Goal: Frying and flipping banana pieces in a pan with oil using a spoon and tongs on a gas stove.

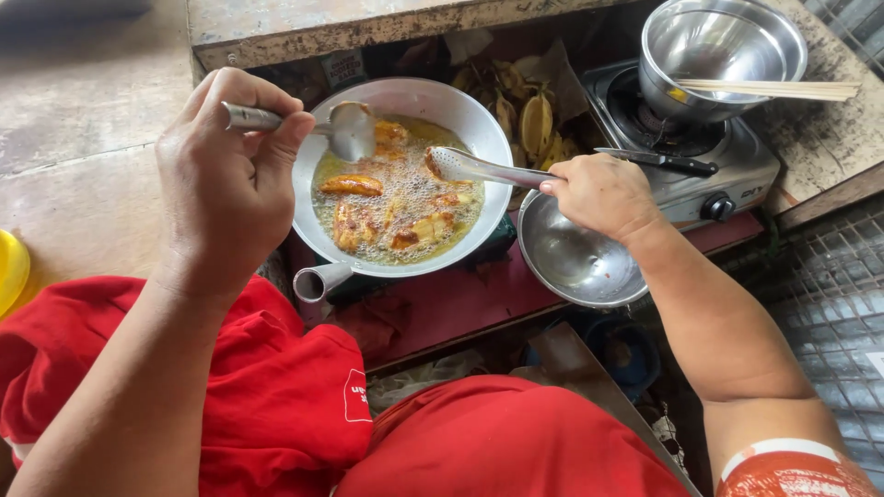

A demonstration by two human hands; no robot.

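At the far left edge we see a sliver of a round yellow plastic object (11,269) on the bare concrete floor (74,110). Next comes our left hand (226,179), its fingers curled tight around the handle of a long metal ladle (352,129), whose bowl hangs tilted over the near left rim of the wide, pale metal frying pan (479,129). In the pan, bubbling yellow oil (405,198) holds several golden-brown fried pieces (351,185), scattered from the left side across to the middle and right; the pan's hollow tube handle points down towards our red clothing (276,396). Reaching in from the right, a flat perforated metal skimmer (456,164) dips its head into the oil at the pan's right side, beside one fried piece. Our right hand (603,195) is closed around the skimmer's handle, hovering above an empty shiny steel bowl (575,262) that sits just beside the pan on a red shelf (460,299). Behind the pan lie yellowish peels (534,120). Further right stands a silver single-burner gas stove (727,179), with a dark-handled knife (658,161) on its front edge and a deep steel pot (718,41) on top, across which rest pale wooden chopsticks (769,89).
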